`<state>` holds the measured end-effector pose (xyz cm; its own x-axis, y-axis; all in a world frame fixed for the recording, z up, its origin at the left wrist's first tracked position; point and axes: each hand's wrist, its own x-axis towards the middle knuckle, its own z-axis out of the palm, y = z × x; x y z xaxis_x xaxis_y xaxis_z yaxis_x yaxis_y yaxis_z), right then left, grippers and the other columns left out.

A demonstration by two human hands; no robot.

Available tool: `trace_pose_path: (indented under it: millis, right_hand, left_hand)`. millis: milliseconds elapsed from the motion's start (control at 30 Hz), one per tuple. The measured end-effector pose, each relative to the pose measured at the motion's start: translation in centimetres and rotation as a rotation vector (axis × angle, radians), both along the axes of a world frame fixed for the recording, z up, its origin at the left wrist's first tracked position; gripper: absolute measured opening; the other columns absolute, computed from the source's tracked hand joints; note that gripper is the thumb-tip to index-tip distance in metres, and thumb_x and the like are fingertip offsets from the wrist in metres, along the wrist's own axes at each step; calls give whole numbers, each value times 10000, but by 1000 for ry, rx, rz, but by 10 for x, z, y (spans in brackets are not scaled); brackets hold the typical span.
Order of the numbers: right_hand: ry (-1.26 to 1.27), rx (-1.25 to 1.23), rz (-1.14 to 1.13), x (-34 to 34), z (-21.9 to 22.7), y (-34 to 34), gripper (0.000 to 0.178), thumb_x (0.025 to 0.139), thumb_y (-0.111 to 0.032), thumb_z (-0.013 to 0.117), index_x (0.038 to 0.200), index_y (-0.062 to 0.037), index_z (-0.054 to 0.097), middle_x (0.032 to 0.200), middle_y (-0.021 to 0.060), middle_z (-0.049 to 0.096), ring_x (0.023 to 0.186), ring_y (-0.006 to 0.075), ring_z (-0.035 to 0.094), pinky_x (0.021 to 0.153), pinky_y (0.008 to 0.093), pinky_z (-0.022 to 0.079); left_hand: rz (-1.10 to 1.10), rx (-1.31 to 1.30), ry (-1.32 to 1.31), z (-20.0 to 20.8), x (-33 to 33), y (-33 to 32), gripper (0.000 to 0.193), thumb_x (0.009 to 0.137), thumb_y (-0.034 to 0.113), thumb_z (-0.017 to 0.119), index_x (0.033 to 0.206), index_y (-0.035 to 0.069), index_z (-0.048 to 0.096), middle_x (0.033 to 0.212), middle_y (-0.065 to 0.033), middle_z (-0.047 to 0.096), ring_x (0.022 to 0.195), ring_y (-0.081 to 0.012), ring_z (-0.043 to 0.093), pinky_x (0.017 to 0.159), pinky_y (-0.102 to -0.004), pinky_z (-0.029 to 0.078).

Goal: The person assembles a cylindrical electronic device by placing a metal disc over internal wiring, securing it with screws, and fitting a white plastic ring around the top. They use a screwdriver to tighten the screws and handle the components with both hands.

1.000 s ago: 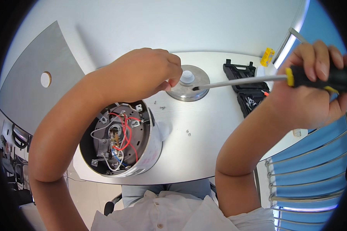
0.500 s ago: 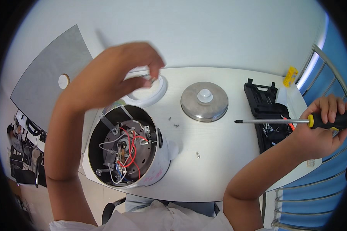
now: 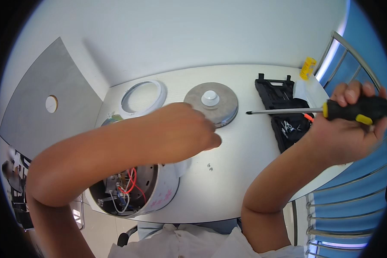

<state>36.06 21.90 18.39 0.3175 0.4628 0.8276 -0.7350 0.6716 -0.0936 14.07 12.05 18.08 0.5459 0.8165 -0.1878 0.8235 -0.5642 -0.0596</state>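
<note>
My right hand grips a screwdriver by its black and yellow handle; the long steel shaft points left above the table. My left hand reaches over the table beside the steel lid, its fingers curled together. Whatever they pinch, if anything, is hidden. Below my left forearm stands a round appliance body, an open pot-like housing with red, white and blue wires inside. My forearm covers its far part. Small screws lie on the table to its right.
A white ring lies at the table's back left. On the right sits an open black tool case holding small parts, with a yellow box behind it. Metal rails run along the right. A grey panel stands at the left.
My left hand has moved right and down from above the white ring toward the table near the lid. My right hand still holds the screwdriver. The whole view has shifted slightly.
</note>
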Motion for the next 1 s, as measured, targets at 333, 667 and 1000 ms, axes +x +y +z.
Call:
trace_pose_path:
  millis: [333, 667, 1000]
  right_hand:
    - [421, 34, -27, 114, -19, -4, 333, 857, -323, 465, 986, -19, 419, 844, 130, 481, 643, 185, 496, 563, 284, 396]
    - [532, -53, 13, 149, -38, 13, 340, 888, -349, 418, 995, -29, 379, 831, 138, 458, 671, 202, 503, 572, 297, 406]
    - [530, -74, -235, 146, -28, -19, 281, 922, -301, 515, 936, -21, 499, 822, 54, 577, 612, 145, 525, 555, 232, 473]
  left_hand:
    - [-63, -370, 541, -120, 46, 72, 109, 832, 85, 533, 849, 92, 641, 813, -50, 647, 830, -257, 649, 650, -397, 509]
    - [179, -291, 380, -110, 27, 102, 311, 799, 288, 657, 1049, 112, 602, 975, -77, 652, 959, -271, 623, 745, -425, 496]
    - [793, 22, 265, -110, -16, 169, 486, 902, 409, 518, 1184, 13, 516, 1035, -166, 655, 1002, -320, 619, 835, -425, 484]
